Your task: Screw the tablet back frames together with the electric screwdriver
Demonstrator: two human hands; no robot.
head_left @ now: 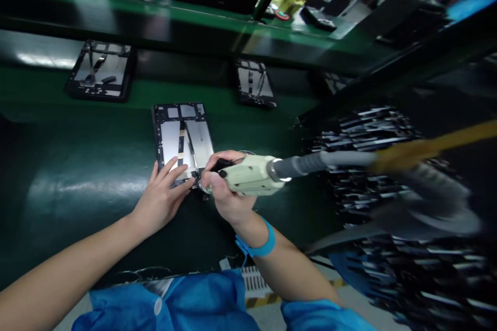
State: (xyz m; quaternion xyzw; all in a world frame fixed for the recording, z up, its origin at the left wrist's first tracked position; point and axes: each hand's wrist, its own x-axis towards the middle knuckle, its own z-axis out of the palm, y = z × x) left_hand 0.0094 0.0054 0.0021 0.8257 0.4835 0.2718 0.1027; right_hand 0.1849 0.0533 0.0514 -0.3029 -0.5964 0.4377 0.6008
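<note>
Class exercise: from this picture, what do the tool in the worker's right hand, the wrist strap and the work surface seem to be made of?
Tool: pale greenish body, matte, probably moulded plastic; shiny ring at its rear looks like metal.
Wrist strap: blue, soft and bent around the wrist, probably fabric or rubber.
Work surface: dark green, glossy with smeared reflections, perhaps a rubber or vinyl mat.

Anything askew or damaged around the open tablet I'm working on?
Nothing stands out. The open tablet lies flat on the green belt, left hand steadying its lower edge, right hand holding the electric screwdriver at its bottom corner. No visible cracks or loose parts.
</note>
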